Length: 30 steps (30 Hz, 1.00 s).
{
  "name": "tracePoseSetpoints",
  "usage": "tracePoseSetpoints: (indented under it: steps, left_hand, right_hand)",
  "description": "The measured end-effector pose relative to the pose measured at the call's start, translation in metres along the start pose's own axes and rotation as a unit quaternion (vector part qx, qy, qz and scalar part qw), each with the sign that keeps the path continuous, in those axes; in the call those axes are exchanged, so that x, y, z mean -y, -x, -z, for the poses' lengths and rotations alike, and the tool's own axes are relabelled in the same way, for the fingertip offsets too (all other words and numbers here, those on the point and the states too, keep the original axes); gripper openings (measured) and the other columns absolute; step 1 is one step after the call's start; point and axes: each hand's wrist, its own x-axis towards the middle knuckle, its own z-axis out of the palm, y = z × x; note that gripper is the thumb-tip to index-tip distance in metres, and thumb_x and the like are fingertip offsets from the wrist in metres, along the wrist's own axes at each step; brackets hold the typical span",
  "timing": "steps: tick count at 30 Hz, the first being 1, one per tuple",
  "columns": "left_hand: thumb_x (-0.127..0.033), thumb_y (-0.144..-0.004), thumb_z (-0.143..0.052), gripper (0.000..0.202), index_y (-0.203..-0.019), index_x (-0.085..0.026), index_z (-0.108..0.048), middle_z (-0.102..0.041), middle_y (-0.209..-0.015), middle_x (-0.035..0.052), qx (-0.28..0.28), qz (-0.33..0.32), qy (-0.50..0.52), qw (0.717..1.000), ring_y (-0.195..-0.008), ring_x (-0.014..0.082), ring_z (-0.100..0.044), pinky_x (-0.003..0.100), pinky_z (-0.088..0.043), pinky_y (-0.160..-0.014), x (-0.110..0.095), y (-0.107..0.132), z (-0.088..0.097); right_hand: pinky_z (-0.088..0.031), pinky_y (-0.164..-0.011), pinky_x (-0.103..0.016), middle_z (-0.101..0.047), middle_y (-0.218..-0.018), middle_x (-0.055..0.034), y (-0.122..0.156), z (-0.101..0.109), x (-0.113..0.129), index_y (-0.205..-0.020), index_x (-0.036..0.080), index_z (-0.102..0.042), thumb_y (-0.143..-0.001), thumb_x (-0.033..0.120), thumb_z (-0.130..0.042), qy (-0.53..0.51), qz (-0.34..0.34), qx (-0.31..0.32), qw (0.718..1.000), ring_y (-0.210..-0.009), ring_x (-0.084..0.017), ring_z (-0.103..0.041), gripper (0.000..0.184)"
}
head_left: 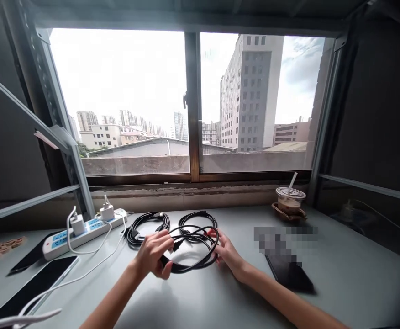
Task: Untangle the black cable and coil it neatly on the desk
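Observation:
Both my hands grip one black coiled cable lying low over the grey table. My left hand is closed round the coil's left side, fingers curled over the strands. My right hand pinches the coil's right side, fingertips pressed on the loops. Two more black coiled cables rest just behind: one at the left, another at the right, both flat on the table and untouched.
A white power strip with two white chargers and white leads sits at the left. Two dark phones lie at the near left. A dark phone lies at the right. An iced drink cup stands by the window.

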Motion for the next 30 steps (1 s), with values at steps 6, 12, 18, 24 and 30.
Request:
tracePoseSetpoints:
  steps: [6, 12, 18, 24, 30]
  left_hand:
    - [-0.028, -0.084, -0.024, 0.026, -0.061, -0.021, -0.034, -0.040, -0.047, 0.0006, -0.001, 0.043, 0.037, 0.998, -0.044, 0.0138, -0.033, 0.026, -0.025, -0.041, 0.002, 0.004, 0.002]
    - [-0.028, -0.074, -0.032, 0.016, -0.060, -0.021, -0.032, -0.039, -0.046, -0.0017, 0.070, 0.065, 0.095, 0.991, -0.038, 0.0105, -0.030, 0.024, -0.022, -0.037, -0.016, 0.007, -0.026]
    - [-0.038, -0.071, -0.038, 0.023, -0.058, -0.020, -0.035, -0.042, -0.044, -0.0019, 0.135, 0.077, 0.132, 0.979, -0.036, 0.0095, -0.032, 0.023, -0.022, -0.036, -0.026, 0.006, -0.030]
    - [-0.055, -0.071, -0.039, 0.038, -0.056, -0.020, -0.035, -0.042, -0.043, -0.0024, 0.124, 0.100, 0.156, 0.975, -0.037, 0.0090, -0.030, 0.024, -0.021, -0.037, -0.026, 0.004, -0.027]
    - [-0.065, -0.058, -0.045, 0.045, -0.056, -0.020, -0.037, -0.043, -0.046, -0.0027, 0.161, 0.144, 0.179, 0.960, -0.040, 0.0083, -0.027, 0.024, -0.020, -0.038, -0.027, 0.006, -0.027]
  right_hand:
    - [-0.036, -0.038, -0.018, -0.053, -0.086, -0.0004, -0.005, -0.001, -0.008, -0.093, 0.020, -0.049, -0.068, 0.021, -0.052, 0.023, 0.045, 0.015, 0.999, -0.050, -0.005, -0.043, 0.025]
    - [-0.034, -0.037, -0.019, -0.053, -0.099, -0.0033, -0.007, 0.009, 0.006, -0.088, 0.019, -0.047, -0.063, 0.023, -0.052, 0.027, 0.050, -0.044, 0.997, -0.046, -0.003, -0.043, 0.026]
    - [-0.031, -0.034, -0.019, -0.058, -0.088, 0.0003, -0.007, 0.017, 0.012, -0.080, 0.019, -0.048, -0.068, 0.022, -0.050, 0.122, 0.098, -0.033, 0.987, -0.037, -0.001, -0.036, 0.013]
    - [-0.032, -0.034, -0.018, -0.048, -0.056, 0.0065, -0.008, 0.016, 0.004, -0.081, 0.020, -0.049, -0.071, 0.024, -0.050, 0.174, 0.083, -0.029, 0.981, -0.035, -0.005, -0.036, 0.011]
    - [-0.033, -0.034, -0.018, -0.037, -0.044, 0.0098, -0.011, 0.019, -0.001, -0.081, 0.020, -0.048, -0.071, 0.027, -0.047, 0.209, 0.046, -0.019, 0.977, -0.034, -0.007, -0.038, 0.012]
